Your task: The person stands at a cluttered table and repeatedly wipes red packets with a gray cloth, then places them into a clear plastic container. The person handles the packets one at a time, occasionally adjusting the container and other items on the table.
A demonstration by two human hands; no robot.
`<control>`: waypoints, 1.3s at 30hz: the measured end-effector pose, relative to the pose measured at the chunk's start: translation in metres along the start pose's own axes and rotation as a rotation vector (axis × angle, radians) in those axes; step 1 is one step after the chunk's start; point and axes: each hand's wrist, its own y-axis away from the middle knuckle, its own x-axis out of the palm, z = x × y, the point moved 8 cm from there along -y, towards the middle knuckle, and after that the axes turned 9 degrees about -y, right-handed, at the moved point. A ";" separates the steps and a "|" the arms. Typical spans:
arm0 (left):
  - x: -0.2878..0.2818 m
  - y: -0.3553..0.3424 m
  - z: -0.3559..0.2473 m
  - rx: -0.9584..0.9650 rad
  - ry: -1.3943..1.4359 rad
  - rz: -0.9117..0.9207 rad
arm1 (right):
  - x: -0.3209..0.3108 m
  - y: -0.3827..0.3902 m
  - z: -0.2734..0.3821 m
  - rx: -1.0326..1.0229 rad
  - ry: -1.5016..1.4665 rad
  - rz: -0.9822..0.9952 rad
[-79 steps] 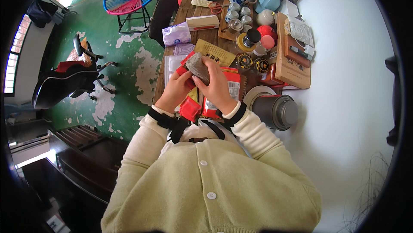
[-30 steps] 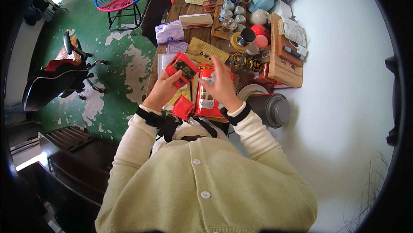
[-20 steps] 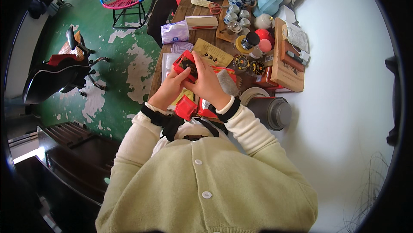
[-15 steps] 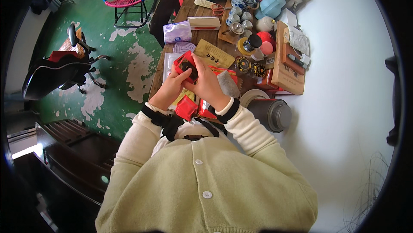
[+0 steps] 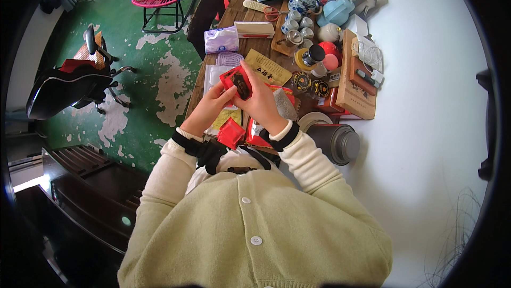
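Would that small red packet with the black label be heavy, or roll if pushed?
The small red packet with the black label probably won't roll: it looks flattish, with corners. It's likely light, being small beside the left hand and right hand.

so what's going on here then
A person is holding a small red and black packet between the left hand and the right hand, above a cluttered wooden table. A grey lump lies just to the right of the right hand. Another red packet sits nearer the body, below the hands in the picture.
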 end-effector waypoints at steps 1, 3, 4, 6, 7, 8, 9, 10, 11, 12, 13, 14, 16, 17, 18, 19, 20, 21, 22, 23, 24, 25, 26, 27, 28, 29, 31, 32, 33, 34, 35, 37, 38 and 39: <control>-0.001 0.001 -0.001 0.002 -0.029 0.012 | 0.000 0.000 -0.003 0.024 -0.035 0.023; -0.001 0.006 -0.004 0.010 -0.044 0.033 | 0.001 0.001 -0.005 0.050 -0.122 0.071; 0.000 0.009 -0.006 0.017 -0.032 0.042 | 0.000 0.001 -0.005 0.051 -0.175 0.096; 0.001 0.012 -0.011 0.026 0.008 0.064 | 0.000 0.002 -0.009 0.102 -0.315 0.150; 0.001 0.013 -0.014 0.027 0.036 0.077 | 0.001 0.004 -0.011 0.154 -0.404 0.179; 0.001 0.015 -0.016 0.039 0.073 0.099 | 0.003 0.007 -0.014 0.214 -0.491 0.207; 0.000 0.015 -0.016 0.020 0.053 0.089 | 0.003 0.008 -0.013 0.210 -0.506 0.218; -0.002 0.015 -0.017 0.012 0.042 0.087 | 0.003 0.009 -0.013 0.213 -0.521 0.229; -0.003 0.015 -0.016 -0.003 0.032 0.075 | 0.003 0.009 -0.013 0.216 -0.536 0.240; -0.002 0.015 -0.018 0.018 0.025 0.081 | 0.004 0.010 -0.013 0.223 -0.560 0.246; -0.002 0.015 -0.019 0.032 0.019 0.077 | 0.005 0.011 -0.014 0.230 -0.584 0.252; -0.002 0.016 -0.018 0.028 0.008 0.064 | 0.007 0.011 -0.015 0.237 -0.608 0.259; -0.002 0.017 -0.018 0.012 -0.012 0.068 | 0.008 0.010 -0.015 0.212 -0.553 0.288; -0.002 0.018 -0.017 0.003 -0.018 0.071 | 0.008 0.011 -0.014 0.200 -0.526 0.302; -0.001 0.019 -0.017 -0.005 -0.029 0.088 | 0.009 0.012 -0.013 0.203 -0.535 0.321; -0.001 0.019 -0.018 -0.005 -0.033 0.111 | 0.009 0.012 -0.012 0.205 -0.545 0.341; -0.001 0.019 -0.018 -0.004 -0.031 0.134 | 0.010 0.013 -0.010 0.212 -0.557 0.358; 0.000 0.019 -0.019 -0.002 -0.050 0.152 | 0.010 0.014 -0.008 0.219 -0.581 0.379; 0.000 0.018 -0.019 0.001 -0.062 0.171 | 0.010 0.016 -0.006 0.229 -0.608 0.398; 0.001 0.018 -0.018 -0.008 -0.077 0.185 | 0.011 0.017 -0.004 0.239 -0.636 0.417; 0.001 0.018 -0.019 0.006 -0.070 0.194 | 0.011 0.017 -0.002 0.244 -0.650 0.420; 0.002 0.018 -0.019 0.008 -0.065 0.199 | 0.011 0.018 -0.001 0.250 -0.665 0.422; 0.002 0.018 -0.019 0.008 -0.057 0.206 | 0.011 0.018 0.000 0.242 -0.689 0.427; 0.003 0.018 -0.020 0.010 -0.063 0.201 | 0.012 0.018 -0.001 0.259 -0.682 0.426; 0.004 0.018 -0.021 0.012 -0.066 0.198 | 0.013 0.018 -0.002 0.263 -0.683 0.426; 0.004 0.018 -0.021 -0.004 -0.073 0.187 | 0.015 0.018 -0.003 0.265 -0.692 0.428; 0.008 0.018 -0.026 0.023 -0.114 0.191 | 0.015 0.018 -0.005 0.260 -0.696 0.407; 0.009 0.018 -0.028 0.032 -0.132 0.193 | 0.015 0.018 -0.006 0.267 -0.706 0.398; 0.010 0.019 -0.029 0.032 -0.130 0.197 | 0.016 0.018 -0.005 0.247 -0.682 0.399; 0.012 0.020 -0.031 0.038 -0.123 0.206 | 0.016 0.018 -0.005 0.236 -0.661 0.398; 0.014 0.020 -0.033 0.060 -0.104 0.227 | 0.016 0.018 -0.006 0.248 -0.633 0.396; 0.012 0.020 -0.032 0.068 -0.128 0.208 | 0.016 0.019 -0.005 0.253 -0.642 0.420; 0.011 0.019 -0.032 0.080 -0.133 0.205 | 0.016 0.019 -0.003 0.247 -0.659 0.428; 0.010 0.019 -0.029 0.058 -0.152 0.203 | 0.017 0.020 -0.005 0.298 -0.660 0.430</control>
